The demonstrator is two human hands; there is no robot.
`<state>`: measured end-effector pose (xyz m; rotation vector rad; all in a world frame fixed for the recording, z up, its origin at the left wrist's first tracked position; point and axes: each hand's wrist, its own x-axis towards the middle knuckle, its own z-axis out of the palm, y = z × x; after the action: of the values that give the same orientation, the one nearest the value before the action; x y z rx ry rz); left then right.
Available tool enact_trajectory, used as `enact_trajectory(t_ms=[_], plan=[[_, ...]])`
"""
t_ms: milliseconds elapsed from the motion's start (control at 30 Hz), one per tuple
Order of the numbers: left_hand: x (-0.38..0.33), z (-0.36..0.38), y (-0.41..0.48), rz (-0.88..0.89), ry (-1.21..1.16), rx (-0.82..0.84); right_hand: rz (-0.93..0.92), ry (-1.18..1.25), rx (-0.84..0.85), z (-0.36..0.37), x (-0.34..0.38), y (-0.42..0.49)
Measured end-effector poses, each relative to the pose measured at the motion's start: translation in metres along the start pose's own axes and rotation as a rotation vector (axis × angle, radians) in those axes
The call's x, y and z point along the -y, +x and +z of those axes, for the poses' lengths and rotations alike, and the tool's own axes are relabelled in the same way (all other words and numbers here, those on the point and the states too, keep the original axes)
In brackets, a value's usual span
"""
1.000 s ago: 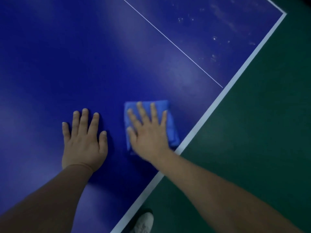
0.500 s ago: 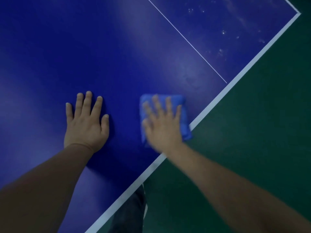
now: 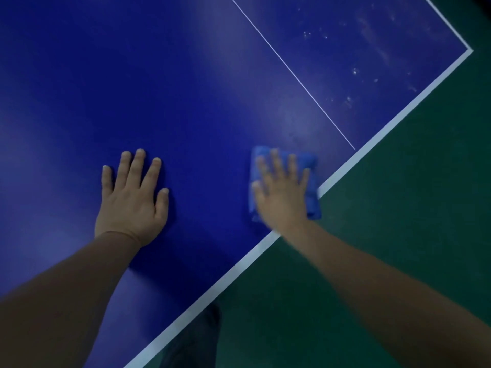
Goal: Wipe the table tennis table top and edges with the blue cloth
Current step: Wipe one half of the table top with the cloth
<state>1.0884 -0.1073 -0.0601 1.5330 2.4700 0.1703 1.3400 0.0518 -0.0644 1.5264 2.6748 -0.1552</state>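
Observation:
The dark blue table tennis table (image 3: 186,88) fills the upper left of the head view, with a white border line (image 3: 239,264) along its near edge. A folded blue cloth (image 3: 312,166) lies flat on the top, its right corner reaching over the white line. My right hand (image 3: 281,192) presses on the cloth with straight, spread fingers and is blurred. My left hand (image 3: 132,197) rests flat on the bare top, well to the left of the cloth, fingers straight.
A thin white centre line (image 3: 292,73) runs from the far side to the near edge. White specks and smears (image 3: 353,73) mark the top beyond it, near the corner (image 3: 470,50). Green floor (image 3: 398,208) lies right of the edge; a dark trouser leg (image 3: 196,341) shows below.
My right hand has slid the cloth to the right along the near edge, away from my left hand. The left hand has stayed flat in place.

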Motion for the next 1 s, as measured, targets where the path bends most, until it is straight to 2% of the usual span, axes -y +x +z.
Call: enact_trajectory(t_ms=[67, 100, 133, 167, 267, 333, 400, 467, 533, 600, 700, 733, 867, 1000], plan=[[0.0, 0.0, 0.0, -0.007, 0.006, 0.003, -0.419, -0.064, 0.058, 0.007, 0.013, -0.025], [-0.001, -0.001, 0.0, -0.009, 0.01, 0.006, -0.512, -0.058, 0.082, 0.003, 0.001, -0.016], [-0.003, -0.001, 0.001, -0.009, 0.011, 0.009, -0.48, -0.059, 0.06, 0.0, -0.017, 0.0], [-0.004, -0.001, 0.001, -0.01, 0.009, 0.01, -0.356, -0.065, 0.025, -0.004, -0.037, 0.018], [-0.008, -0.003, 0.001, -0.021, 0.003, 0.001, 0.18, 0.001, 0.054, -0.02, -0.096, 0.062], [-0.011, -0.006, 0.002, -0.039, 0.007, -0.011, 0.365, 0.073, 0.039, -0.021, -0.097, 0.068], [-0.024, -0.01, 0.01, -0.081, -0.025, -0.037, 0.322, 0.046, 0.054, -0.014, -0.068, 0.059], [-0.052, -0.012, 0.024, -0.072, -0.064, -0.042, 0.091, 0.002, 0.086, -0.008, -0.045, 0.046], [-0.091, -0.009, 0.046, -0.003, -0.108, -0.042, -0.101, -0.026, 0.111, -0.011, -0.053, 0.047], [-0.125, -0.003, 0.069, 0.022, -0.151, -0.023, -0.061, -0.061, 0.124, -0.017, -0.089, 0.063], [-0.147, 0.011, 0.091, 0.0, -0.105, 0.027, 0.209, -0.034, 0.132, -0.022, -0.137, 0.071], [-0.148, 0.017, 0.093, -0.001, -0.07, 0.031, 0.235, -0.003, 0.125, -0.021, -0.141, 0.068], [-0.146, 0.026, 0.093, 0.0, -0.034, 0.016, 0.08, -0.032, 0.126, -0.013, -0.095, 0.055], [-0.147, 0.025, 0.094, -0.001, -0.054, -0.006, -0.147, 0.056, 0.041, -0.014, 0.006, 0.131]])
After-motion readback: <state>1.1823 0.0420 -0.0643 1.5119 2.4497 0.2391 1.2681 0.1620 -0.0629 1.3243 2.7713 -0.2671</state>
